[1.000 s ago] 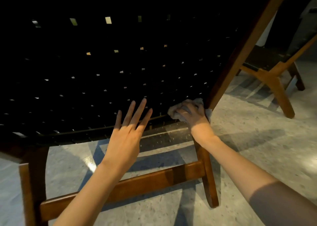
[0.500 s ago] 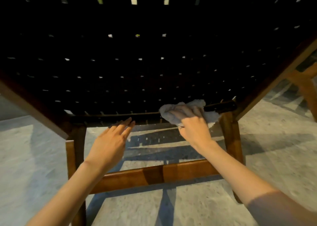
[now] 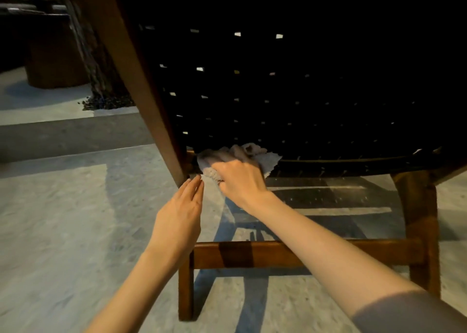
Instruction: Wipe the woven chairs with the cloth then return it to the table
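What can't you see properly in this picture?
Head view only:
Part of the cloth, covered by the right hand gripping it.
The top of the woven chair, cut off by the upper edge.
The dark round thing upper left: too dim to identify.

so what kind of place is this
Probably a lounge or covered patio seating area. The low wooden-framed woven chair being wiped with the cloth stands on a speckled stone floor, and a round drum-shaped base sits near a gravel patch behind it.
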Demonstrator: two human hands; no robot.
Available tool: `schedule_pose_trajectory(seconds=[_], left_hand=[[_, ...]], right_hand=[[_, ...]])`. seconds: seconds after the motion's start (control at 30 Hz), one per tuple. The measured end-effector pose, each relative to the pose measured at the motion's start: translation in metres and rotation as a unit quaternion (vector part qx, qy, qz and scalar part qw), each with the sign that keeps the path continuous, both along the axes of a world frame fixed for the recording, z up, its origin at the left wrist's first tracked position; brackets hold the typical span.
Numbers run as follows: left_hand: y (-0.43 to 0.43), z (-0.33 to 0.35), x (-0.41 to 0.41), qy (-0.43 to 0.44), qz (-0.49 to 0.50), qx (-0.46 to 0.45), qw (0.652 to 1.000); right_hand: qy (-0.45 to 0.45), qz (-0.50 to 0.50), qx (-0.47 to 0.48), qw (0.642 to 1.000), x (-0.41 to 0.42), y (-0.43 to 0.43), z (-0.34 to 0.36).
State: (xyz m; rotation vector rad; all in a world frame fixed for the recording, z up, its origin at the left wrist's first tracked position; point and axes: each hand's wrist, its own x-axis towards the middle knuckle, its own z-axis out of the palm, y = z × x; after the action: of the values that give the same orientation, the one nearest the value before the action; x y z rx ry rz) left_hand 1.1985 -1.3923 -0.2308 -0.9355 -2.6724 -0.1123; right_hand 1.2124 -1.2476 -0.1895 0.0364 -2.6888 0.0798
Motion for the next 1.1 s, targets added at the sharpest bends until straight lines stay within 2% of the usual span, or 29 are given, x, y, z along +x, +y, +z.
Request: schedule_pose_trajectory(seconds=[0.1,0.17,0.27,0.4,0.5,0.6,0.73,0.83,0.97,1.03,1.1], left_hand=[[-0.009,0.005,0.001,-0.007,-0.001,0.011,1.0],[-0.008,0.006,0.002,-0.009,-0.005,0.02,1.0],[0.003,0.009,0.004,-0.01,-0.009,0.026,1.0],[0.033,0.015,0.01,0.003,-0.026,0.007,1.0],[0.063,0.023,0.017,0.026,-0.06,-0.001,0.998],[0.103,0.034,0.028,0.048,-0.114,-0.003,0.992],[0.167,0.045,0.044,0.059,-0.169,-0.029,0.983],[0.217,0.05,0.059,0.026,-0.205,-0.051,0.977],[0.269,0.054,0.077,-0.062,-0.194,-0.069,0.977],[0.281,0.054,0.083,-0.114,-0.162,-0.051,0.979],[0.287,0.053,0.086,-0.13,-0.139,-0.025,0.981]], right_hand=[[0.004,-0.005,-0.012,1.0,-0.008,-0.011,0.002],[0.013,0.003,0.036,0.999,-0.005,-0.004,0.001],[-0.03,-0.019,0.106,0.994,0.001,0.022,-0.007],[-0.061,-0.042,0.106,0.992,0.026,0.067,-0.013],[0.017,-0.064,0.12,0.991,0.063,0.104,-0.009],[0.014,-0.098,0.091,0.991,0.1,0.148,-0.006],[0.028,-0.194,0.113,0.974,0.147,0.213,-0.007],[0.026,-0.267,0.105,0.958,0.171,0.257,-0.005],[-0.065,-0.326,0.054,0.942,0.181,0.292,0.001],[-0.049,-0.327,0.062,0.942,0.188,0.291,0.01],[0.01,-0.312,0.092,0.945,0.204,0.285,0.025]])
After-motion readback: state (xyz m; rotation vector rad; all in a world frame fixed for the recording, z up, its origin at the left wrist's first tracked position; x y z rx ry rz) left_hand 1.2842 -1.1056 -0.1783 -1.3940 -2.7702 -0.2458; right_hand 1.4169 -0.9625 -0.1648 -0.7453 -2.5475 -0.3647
